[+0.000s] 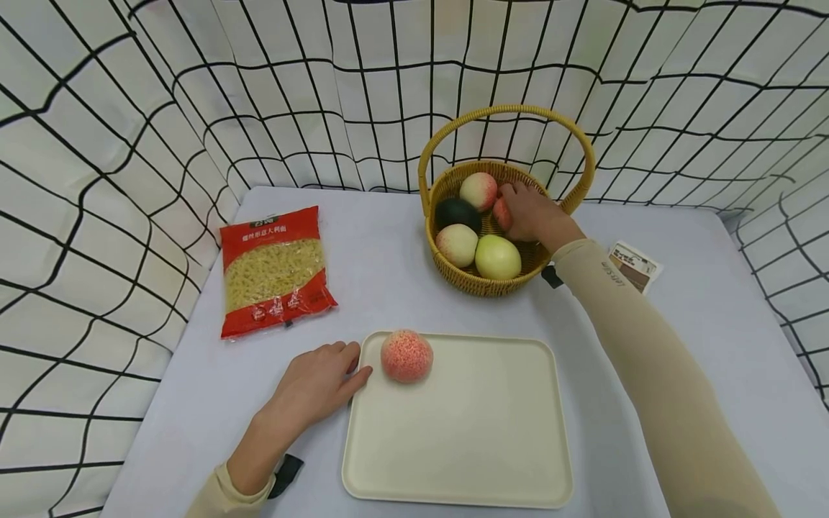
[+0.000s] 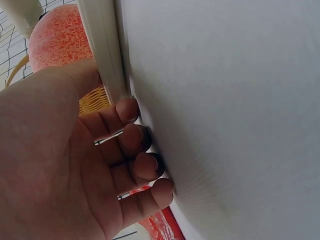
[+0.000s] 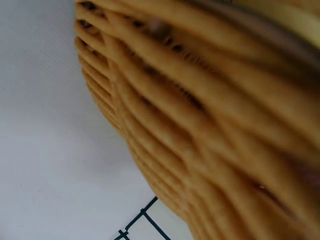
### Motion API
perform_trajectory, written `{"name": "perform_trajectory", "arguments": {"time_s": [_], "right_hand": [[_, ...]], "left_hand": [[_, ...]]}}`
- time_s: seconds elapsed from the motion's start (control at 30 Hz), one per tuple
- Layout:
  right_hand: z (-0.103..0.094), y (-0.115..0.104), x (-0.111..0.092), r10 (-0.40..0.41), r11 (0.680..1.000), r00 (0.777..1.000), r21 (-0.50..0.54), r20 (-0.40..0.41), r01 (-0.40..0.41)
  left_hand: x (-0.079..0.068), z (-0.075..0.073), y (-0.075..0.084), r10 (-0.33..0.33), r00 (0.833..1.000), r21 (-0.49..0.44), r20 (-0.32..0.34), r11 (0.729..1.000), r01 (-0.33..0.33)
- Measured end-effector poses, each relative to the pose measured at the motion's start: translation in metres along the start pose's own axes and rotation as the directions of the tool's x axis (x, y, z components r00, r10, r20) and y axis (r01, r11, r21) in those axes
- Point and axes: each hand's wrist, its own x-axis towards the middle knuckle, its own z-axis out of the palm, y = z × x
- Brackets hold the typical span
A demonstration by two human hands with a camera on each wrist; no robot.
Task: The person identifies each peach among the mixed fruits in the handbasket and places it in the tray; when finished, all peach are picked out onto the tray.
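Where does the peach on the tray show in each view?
Head: the peach is below centre, near the upper-left corner of the tray.
Left wrist: upper left, partly hidden by the tray and left hand.
Right wrist: not in it.
Shared landmark: the basket, seen in all three views.

Cannot see all the red fruit point(image 1: 501, 215) behind the right hand point(image 1: 526, 214), read the small card point(image 1: 637, 267), or see the blurry basket point(image 3: 165, 105) well.
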Motion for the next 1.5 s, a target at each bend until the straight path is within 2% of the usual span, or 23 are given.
{"name": "perform_trajectory", "arguments": {"time_s": [0.77, 1.1, 1.5], "right_hand": [[0.006, 0.001, -0.009, -0.016, 1.000, 0.997, -0.026, -0.077, 0.014], [0.004, -0.004, -0.014, -0.021, 0.999, 0.997, -0.031, -0.079, 0.019], [0.001, -0.008, -0.026, -0.055, 0.998, 0.984, 0.023, -0.170, 0.059]], "left_hand": [[0.001, -0.001, 0.002, -0.002, 1.000, -0.004, 0.006, 1.000, 0.002], [0.001, -0.001, 0.001, -0.008, 1.000, -0.004, 0.014, 1.000, 0.008], [0.001, 0.001, 0.002, -0.015, 1.000, -0.010, 0.013, 1.000, 0.015]]}}
